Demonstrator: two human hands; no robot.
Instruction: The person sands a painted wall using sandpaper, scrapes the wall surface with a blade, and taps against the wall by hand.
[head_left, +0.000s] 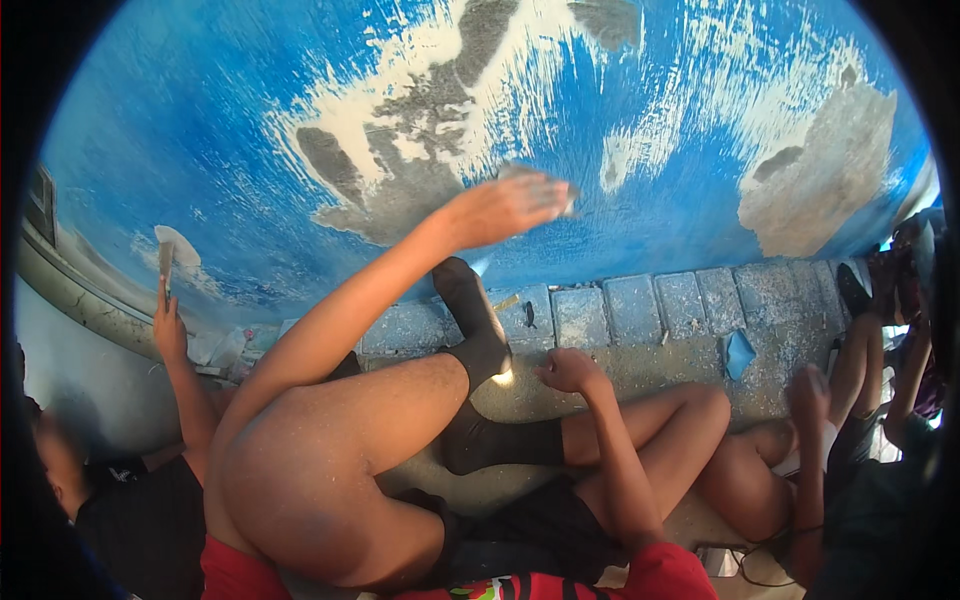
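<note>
My left hand (529, 196) is flat against the painted wall (645, 217), pressing a thin grey sheet (517, 171), likely sandpaper, whose edges stick out past the blurred fingers. Blue paint around it is worn through to white streaks and grey bare patches (409, 187). Lower down, my right hand (574, 371) hangs curled into a loose fist above the floor, near my bent knees, away from the wall. Nothing shows in its fingers. My dark-socked foot (469, 322) stands close to the wall's base, below my left hand.
At left a co-worker's hand (171, 330) holds a scraper (165, 259) to the wall. Another person's hand (808, 391) and legs are at right. Dusty paving blocks (577, 315) line the wall's base. A blue scrap (739, 354) lies on the floor.
</note>
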